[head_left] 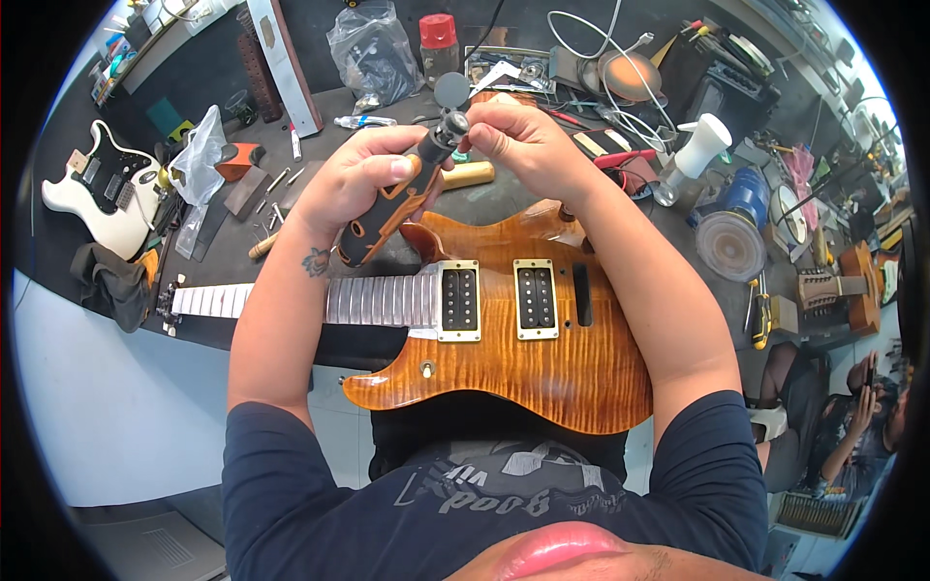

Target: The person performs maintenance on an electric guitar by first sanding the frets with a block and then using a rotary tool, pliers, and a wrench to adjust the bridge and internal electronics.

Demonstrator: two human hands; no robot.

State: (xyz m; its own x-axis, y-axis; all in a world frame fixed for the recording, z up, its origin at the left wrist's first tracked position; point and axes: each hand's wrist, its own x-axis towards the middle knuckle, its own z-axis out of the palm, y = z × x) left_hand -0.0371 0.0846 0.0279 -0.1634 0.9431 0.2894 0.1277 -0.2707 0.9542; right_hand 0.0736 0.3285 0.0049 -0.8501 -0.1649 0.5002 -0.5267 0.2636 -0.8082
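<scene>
- Fingers (387, 167) of left hand (360, 184) curled tight round the black-and-orange screwdriver (397, 198) handle, thumb on top; handle slants down-left, tip end up by the hands.
- Far left edge of bench: white electric guitar (97, 189) w/ black pickguard lying flat, dark cloth (114, 281) just below it.
- Clear plastic bag (199, 155) & small metal bits scattered near left forearm.
- Guitar neck (291, 302) runs left off the bench edge, pale frets, passing under left wrist.
- Right hand (523, 140) up at the driver's top end, fingertips pinched on the bit area; what exactly they pinch, can't tell.
- Amber flame-top guitar (542, 358) flat across the bench in front of the person, body between both forearms, two pickups (499, 300) in gold frames side by side.
- Wooden handle piece (468, 174) lying behind the hands.
- Red-capped can (439, 44) upright at back.
- White squeeze bottle (697, 145) right of the hands, blue tub (746, 194) beside it.
- Far right, low: another person seated, well apart.
</scene>
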